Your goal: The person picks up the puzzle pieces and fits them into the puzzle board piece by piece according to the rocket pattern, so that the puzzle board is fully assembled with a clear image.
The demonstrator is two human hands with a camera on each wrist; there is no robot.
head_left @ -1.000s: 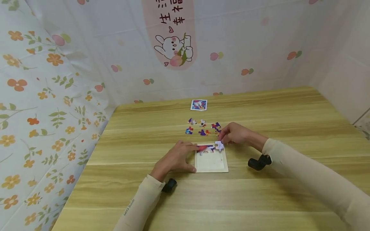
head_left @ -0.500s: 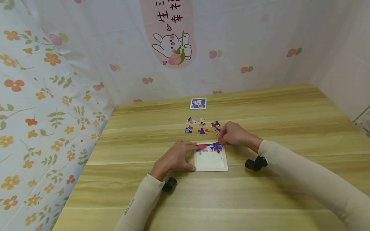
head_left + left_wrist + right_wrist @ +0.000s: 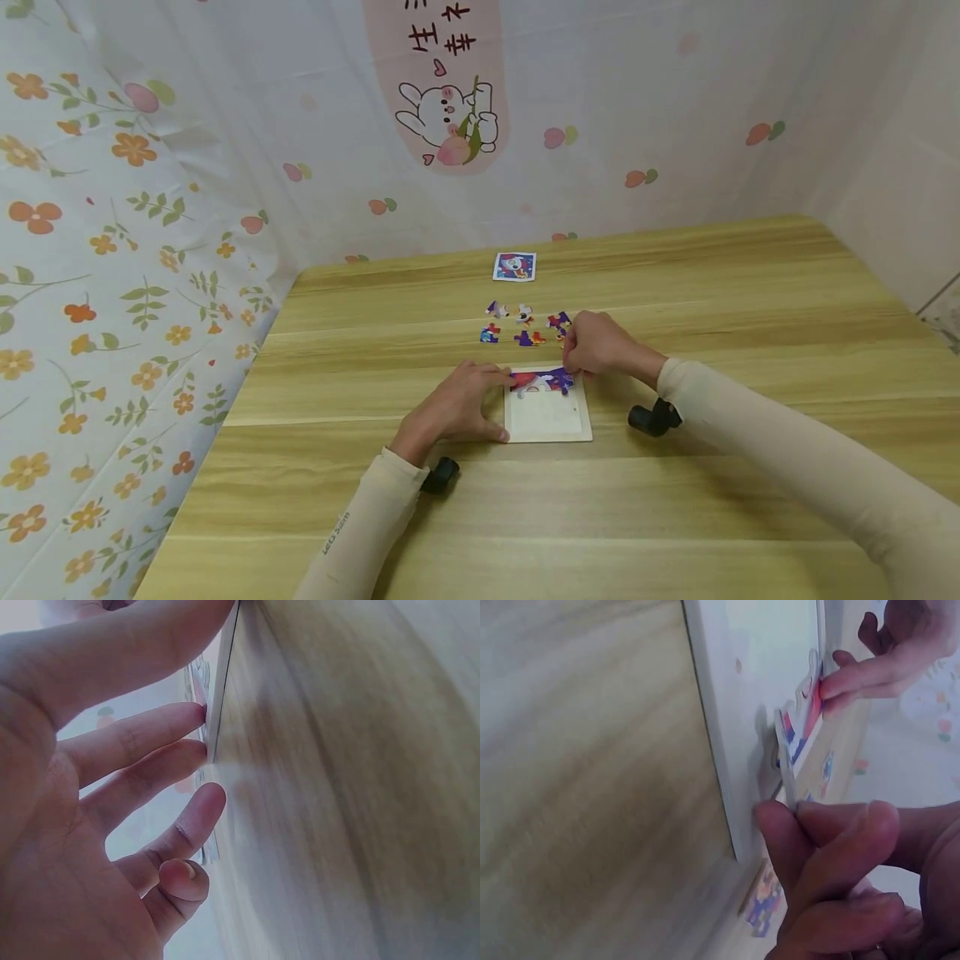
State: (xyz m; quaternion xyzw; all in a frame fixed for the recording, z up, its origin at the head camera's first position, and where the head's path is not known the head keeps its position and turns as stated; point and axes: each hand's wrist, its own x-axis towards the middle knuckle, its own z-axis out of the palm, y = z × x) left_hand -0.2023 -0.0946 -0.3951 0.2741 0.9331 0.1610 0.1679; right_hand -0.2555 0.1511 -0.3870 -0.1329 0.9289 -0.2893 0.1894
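Observation:
A square white puzzle tray [image 3: 546, 419] lies on the wooden table, with colourful puzzle pieces [image 3: 528, 381] along its far edge. My left hand [image 3: 456, 403] rests against the tray's left side, thumb at the near corner and fingertips at the far one; the left wrist view shows these fingers mostly straight. At the tray's far right corner, my right hand [image 3: 600, 343] pinches a purple puzzle piece [image 3: 787, 761] between thumb and fingertip. In the right wrist view that piece is tilted, one edge over the tray, beside the red-and-white pieces. Its exact seating cannot be made out.
Several loose puzzle pieces [image 3: 524, 315] lie beyond the tray, some partly behind my right hand. Farther back is a small picture card [image 3: 514, 267] with a similar image. A patterned cloth [image 3: 600, 125] hangs along the table's back edge.
My right hand has turned the piece from its pale underside to its printed side and lowered it into the tray's far right corner. The left hand keeps its place on the tray.

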